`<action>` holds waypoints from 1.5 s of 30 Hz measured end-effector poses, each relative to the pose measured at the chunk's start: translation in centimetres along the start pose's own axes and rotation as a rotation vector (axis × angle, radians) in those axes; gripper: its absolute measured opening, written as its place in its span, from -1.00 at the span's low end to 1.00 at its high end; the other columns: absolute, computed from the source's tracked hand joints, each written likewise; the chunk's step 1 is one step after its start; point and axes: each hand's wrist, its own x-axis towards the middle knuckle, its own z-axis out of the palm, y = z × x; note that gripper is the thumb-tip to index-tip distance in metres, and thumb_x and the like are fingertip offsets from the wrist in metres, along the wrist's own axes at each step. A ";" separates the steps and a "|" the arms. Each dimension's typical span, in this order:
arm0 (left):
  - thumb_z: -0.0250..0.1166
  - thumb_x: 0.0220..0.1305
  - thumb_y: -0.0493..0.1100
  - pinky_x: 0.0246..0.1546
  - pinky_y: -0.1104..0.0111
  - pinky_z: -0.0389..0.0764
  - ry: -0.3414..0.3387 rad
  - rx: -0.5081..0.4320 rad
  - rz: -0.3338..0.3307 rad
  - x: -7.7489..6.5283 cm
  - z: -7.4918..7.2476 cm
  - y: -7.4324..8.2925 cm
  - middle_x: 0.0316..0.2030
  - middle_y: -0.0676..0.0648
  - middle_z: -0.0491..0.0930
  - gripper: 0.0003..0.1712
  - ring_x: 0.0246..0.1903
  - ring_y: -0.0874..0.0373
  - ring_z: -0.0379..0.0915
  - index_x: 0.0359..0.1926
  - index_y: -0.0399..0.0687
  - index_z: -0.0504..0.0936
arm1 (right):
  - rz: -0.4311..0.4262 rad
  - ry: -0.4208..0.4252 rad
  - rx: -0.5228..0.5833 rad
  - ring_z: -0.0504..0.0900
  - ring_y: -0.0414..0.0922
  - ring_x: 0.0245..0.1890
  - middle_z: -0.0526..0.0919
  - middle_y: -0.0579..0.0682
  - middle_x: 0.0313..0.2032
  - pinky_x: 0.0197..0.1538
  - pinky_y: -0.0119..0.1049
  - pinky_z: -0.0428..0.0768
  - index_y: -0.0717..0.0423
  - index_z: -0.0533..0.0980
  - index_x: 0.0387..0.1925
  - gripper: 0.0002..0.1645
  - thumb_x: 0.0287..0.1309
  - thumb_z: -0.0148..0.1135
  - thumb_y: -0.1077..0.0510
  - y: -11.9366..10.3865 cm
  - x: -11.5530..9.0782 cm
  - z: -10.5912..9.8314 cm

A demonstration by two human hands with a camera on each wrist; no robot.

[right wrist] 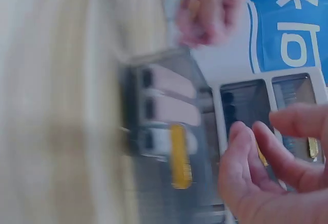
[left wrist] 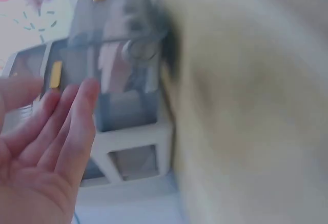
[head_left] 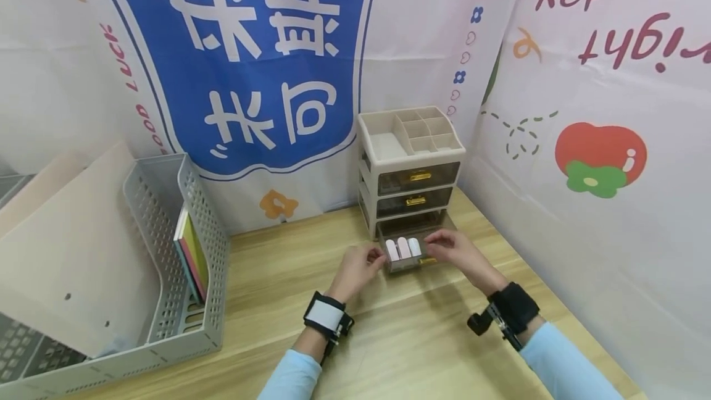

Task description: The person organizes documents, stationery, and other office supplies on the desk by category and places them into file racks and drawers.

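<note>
A beige desktop drawer unit has its bottom drawer pulled out. Three small oblong pieces with rounded ends lie side by side in it: two pale pink pieces and a whitish piece. My left hand is beside the drawer's left front corner, palm showing and fingers loosely bent in the left wrist view, with nothing in them. At the drawer's right side hovers my right hand, thumb and fingers relaxed and holding nothing in the right wrist view. A gold handle marks the drawer front.
Two closed drawers with gold handles sit above the pulled-out one, under a divided top tray. On the left stands a grey perforated file holder with notebooks and pale boards. Printed cloth hangs behind the wooden table.
</note>
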 end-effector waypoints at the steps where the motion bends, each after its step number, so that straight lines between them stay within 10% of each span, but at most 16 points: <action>1: 0.29 0.33 -0.26 -0.27 0.43 0.68 0.026 -0.006 0.002 0.4 -0.5 0.1 -0.32 -0.12 0.73 -0.91 -0.32 0.10 0.67 -0.22 -0.20 0.66 | 0.018 0.014 0.031 0.62 0.13 0.02 0.55 0.39 0.06 0.17 0.02 0.57 0.42 0.40 0.13 -0.60 0.37 0.14 0.23 0.2 -0.7 0.0; 9: 0.32 0.31 -0.28 -0.08 0.27 0.70 0.221 0.030 -0.025 5.1 -3.0 1.1 -0.06 -0.24 0.66 -0.65 -0.09 -0.04 0.66 0.08 -0.30 0.54 | 0.232 0.207 0.354 0.59 -0.15 -0.16 0.42 0.14 -0.11 -0.05 -0.46 0.63 0.39 0.18 0.07 -0.64 0.36 0.07 0.35 3.3 -2.9 2.1; 17: 0.41 0.20 -0.32 -0.13 0.22 0.71 0.309 0.056 -0.050 8.4 -2.8 1.0 -0.13 -0.29 0.69 -0.62 -0.15 -0.09 0.69 0.02 -0.37 0.58 | 0.250 0.367 0.783 0.64 -0.10 -0.07 0.28 0.34 0.11 0.15 -0.36 0.61 0.29 -0.10 0.18 -0.42 0.36 0.02 0.42 5.1 -2.1 4.4; 45: 0.34 0.29 -0.21 -0.49 0.28 0.66 0.186 0.361 -0.034 9.7 -2.3 0.7 -0.41 -0.23 0.68 -0.79 -0.43 -0.06 0.68 -0.26 -0.32 0.58 | 0.201 0.532 0.660 0.64 -0.26 -0.40 0.35 0.24 -0.09 -0.17 -0.52 0.66 0.39 0.18 -0.05 -0.74 0.35 0.05 0.44 6.0 3.2 4.5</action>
